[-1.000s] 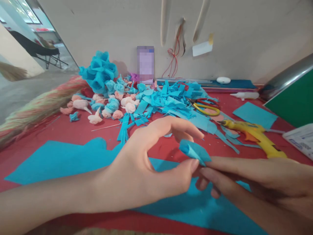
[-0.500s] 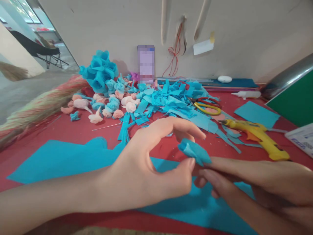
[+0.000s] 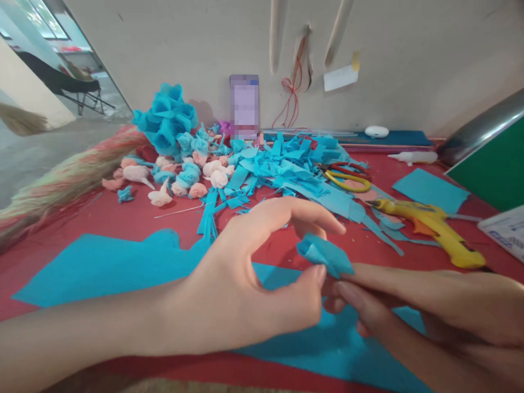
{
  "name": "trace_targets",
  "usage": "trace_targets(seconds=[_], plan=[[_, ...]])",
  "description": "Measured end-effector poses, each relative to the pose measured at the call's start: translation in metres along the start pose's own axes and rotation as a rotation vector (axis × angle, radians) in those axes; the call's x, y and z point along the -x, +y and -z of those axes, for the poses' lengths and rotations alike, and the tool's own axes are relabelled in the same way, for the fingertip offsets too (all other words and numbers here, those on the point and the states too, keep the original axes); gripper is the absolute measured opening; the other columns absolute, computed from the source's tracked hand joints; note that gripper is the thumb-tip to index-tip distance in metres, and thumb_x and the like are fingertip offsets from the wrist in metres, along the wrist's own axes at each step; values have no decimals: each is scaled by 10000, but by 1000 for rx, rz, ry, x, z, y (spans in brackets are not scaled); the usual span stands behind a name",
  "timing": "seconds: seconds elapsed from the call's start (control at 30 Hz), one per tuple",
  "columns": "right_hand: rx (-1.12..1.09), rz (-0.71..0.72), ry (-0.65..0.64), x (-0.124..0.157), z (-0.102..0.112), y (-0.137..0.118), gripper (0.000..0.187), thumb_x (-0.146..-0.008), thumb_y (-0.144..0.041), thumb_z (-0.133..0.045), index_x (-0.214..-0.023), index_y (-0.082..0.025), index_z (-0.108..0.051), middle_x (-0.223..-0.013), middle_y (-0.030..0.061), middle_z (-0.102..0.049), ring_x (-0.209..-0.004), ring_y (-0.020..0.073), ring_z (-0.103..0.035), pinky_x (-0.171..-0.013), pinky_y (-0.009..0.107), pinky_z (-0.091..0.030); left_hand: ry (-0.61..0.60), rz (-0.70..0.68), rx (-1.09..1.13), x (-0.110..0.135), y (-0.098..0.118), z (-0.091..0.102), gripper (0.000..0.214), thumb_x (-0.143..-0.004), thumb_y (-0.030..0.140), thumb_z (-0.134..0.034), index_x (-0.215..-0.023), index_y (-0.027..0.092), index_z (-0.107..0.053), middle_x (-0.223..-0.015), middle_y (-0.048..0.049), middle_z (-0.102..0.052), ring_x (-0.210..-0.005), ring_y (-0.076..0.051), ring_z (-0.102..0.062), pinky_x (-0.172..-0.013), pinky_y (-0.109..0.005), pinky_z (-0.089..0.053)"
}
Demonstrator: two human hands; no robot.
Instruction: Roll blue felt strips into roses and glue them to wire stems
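A small rolled blue crepe paper flower point(image 3: 325, 255) is between my two hands, its open, folded end pointing left. My right hand point(image 3: 426, 305) pinches its lower end between thumb and fingertips. My left hand point(image 3: 254, 278) curves around the other side, with the thumb pressed to the paper. The left index finger arches above the roll, apart from it, and the other left fingers are partly hidden behind it. Under both hands lies a large blue crepe paper sheet point(image 3: 110, 267).
Beyond the hands are a heap of blue paper scraps point(image 3: 282, 169), yellow-handled scissors point(image 3: 347, 183), finished paper roses point(image 3: 196, 190) and a blue flower bunch point(image 3: 167, 120). A yellow glue gun point(image 3: 438, 224) lies at right. A phone point(image 3: 244, 106) leans on the wall.
The rolled paper has tilted very slightly between the fingers, and the right fingertips have shifted a little. My left hand stays almost still.
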State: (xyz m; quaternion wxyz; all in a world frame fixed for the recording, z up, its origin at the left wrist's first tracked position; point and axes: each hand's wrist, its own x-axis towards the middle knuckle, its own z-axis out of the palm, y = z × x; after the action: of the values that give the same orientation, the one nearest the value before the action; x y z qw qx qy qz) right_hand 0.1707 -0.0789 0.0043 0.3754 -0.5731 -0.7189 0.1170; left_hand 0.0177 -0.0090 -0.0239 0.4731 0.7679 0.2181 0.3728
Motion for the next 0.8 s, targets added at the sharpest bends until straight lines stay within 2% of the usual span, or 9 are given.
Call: trace_targets(seconds=[0.1, 0.23, 0.4, 0.53, 0.6, 0.7, 0.8], plan=[[21, 2, 0, 0, 0, 0, 209, -713, -97, -656, -600, -273, -662, -569, -73, -638, -412, 135, -581, -370, 158, -462, 8, 12, 0, 0, 0, -1, 249, -729, 20, -506, -918, 182, -495, -841, 17, -617, -703, -85, -641, -591, -151, -554], [3, -34, 1, 3, -1, 2, 219, -743, -116, -632, -605, -281, -672, -611, -70, -652, -444, 155, -606, -384, 171, -492, -26, 32, 45, 0, -1, 0, 246, -754, 40, -489, -945, 195, -475, -722, 23, -606, -674, -104, -635, -555, -173, -550], [-129, -91, 22, 5, -1, 2, 219, -755, -124, -629, -773, -329, -705, -690, -92, -667, -501, 166, -635, -422, 170, -519, 42, 18, -43, -1, 5, 5, 216, -731, 94, -475, -920, 188, -521, -835, 0, -584, -802, -116, -600, -655, -189, -544], [-184, -118, 23, 3, 0, 1, 275, -752, -90, -627, -794, -351, -702, -748, -114, -667, -573, 172, -654, -474, 162, -536, 28, 28, -78, -1, 7, 6, 238, -727, 100, -444, -934, 174, -535, -874, -15, -592, -837, -129, -584, -759, -223, -523], [-162, -115, 2, 1, 1, 2, 265, -768, -93, -604, -758, -338, -703, -733, -112, -667, -560, 171, -650, -447, 171, -527, 35, -17, -84, 0, 5, 6, 220, -752, 123, -451, -948, 174, -536, -896, -16, -590, -877, -140, -567, -822, -240, -500], [-80, -80, -103, 0, 1, 8, 245, -794, -104, -546, -663, -267, -673, -655, -81, -661, -498, 143, -622, -430, 157, -511, 54, -133, -94, 1, 1, 6, 212, -794, 176, -493, -1001, 181, -535, -986, -23, -559, -1008, -163, -508, -928, -261, -452], [-69, -52, -185, 2, -3, 19, 240, -805, -119, -494, -638, -241, -617, -606, -73, -637, -457, 117, -592, -427, 133, -497, 46, -250, -216, -1, 3, 9, 191, -812, 177, -487, -983, 194, -569, -1074, -35, -540, -1089, -170, -469, -973, -277, -407]])
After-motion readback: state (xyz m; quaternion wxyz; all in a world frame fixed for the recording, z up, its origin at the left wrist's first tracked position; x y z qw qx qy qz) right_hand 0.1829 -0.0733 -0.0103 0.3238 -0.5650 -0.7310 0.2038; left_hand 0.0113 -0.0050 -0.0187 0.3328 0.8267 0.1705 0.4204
